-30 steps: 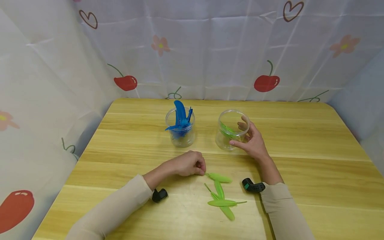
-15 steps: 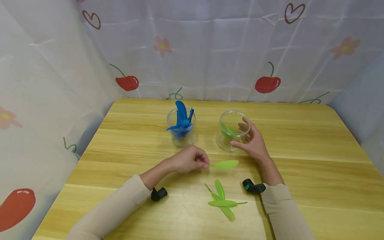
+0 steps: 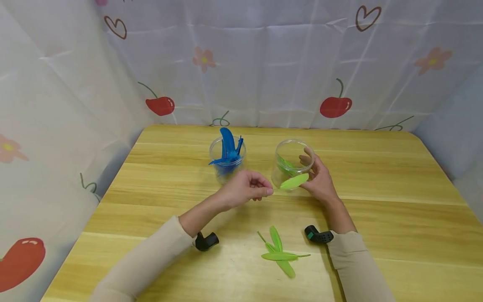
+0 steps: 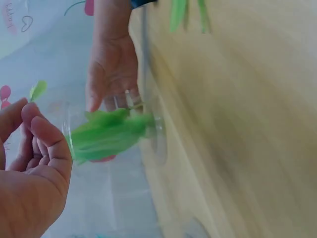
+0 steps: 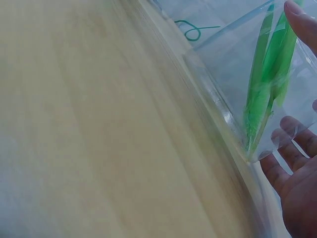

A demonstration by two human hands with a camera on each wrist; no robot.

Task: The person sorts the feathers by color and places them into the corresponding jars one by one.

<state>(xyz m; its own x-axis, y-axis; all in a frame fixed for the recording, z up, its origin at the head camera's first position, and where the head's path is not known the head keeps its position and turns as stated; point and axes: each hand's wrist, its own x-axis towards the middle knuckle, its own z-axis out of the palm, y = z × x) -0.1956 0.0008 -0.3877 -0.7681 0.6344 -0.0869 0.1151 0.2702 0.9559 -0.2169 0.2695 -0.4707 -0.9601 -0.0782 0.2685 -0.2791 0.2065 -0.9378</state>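
Note:
Between thumb and fingertips, my left hand point(image 3: 241, 191) pinches the quill of a light green feather point(image 3: 295, 181). That feather is held off the table, overlapping the front of the right-hand clear jar point(image 3: 277, 174) in the head view. My right hand point(image 3: 321, 183) grips this jar from its right side, thumb in front and fingers behind. Green feathers point(image 5: 270, 74) stand inside the jar, seen through its wall in the right wrist view. Nearer the table's front lies a small crossed pile of green feathers point(image 3: 279, 255).
A second clear jar point(image 3: 222, 177) stands to the left, with blue feathers point(image 3: 228, 144) poking above its rim. Black devices point(image 3: 318, 235) sit at both wrists. A patterned white curtain point(image 3: 256, 75) hangs behind the wooden table point(image 3: 396, 188).
My left hand has lifted the light green feather from beside the pile, carrying it up and forward to the right-hand jar. My right hand and both jars stay in place.

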